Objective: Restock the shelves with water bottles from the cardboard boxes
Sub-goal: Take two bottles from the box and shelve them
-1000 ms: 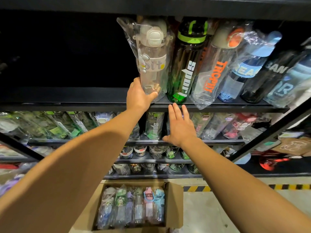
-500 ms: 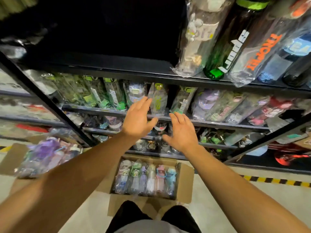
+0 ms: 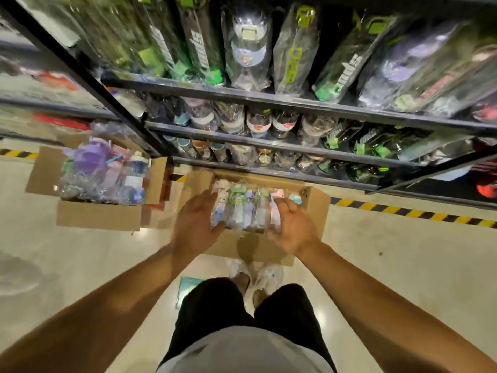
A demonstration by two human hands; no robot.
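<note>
An open cardboard box (image 3: 317, 208) stands on the floor in front of the shelf unit, and a row of several plastic-wrapped water bottles (image 3: 250, 211) lies in it. My left hand (image 3: 197, 224) hovers over the left end of that row with relaxed fingers and holds nothing. Over the right end, by a pink bottle (image 3: 275, 208), my right hand (image 3: 293, 230) has loosely curled fingers and is empty too. Whether either hand touches a bottle cannot be told. The shelves (image 3: 295, 99) above are packed with wrapped bottles.
A second open box (image 3: 99, 219) with purple and blue wrapped bottles sits on the floor to the left. Yellow-black hazard tape (image 3: 403, 211) runs along the shelf base. A black diagonal brace (image 3: 88, 76) crosses the shelf front. My shoes (image 3: 266, 275) stand just behind the box.
My left hand let go of the clear bottle on the upper shelf. Both hands dropped from the shelves to over the box, and my view tilted down to the floor.
</note>
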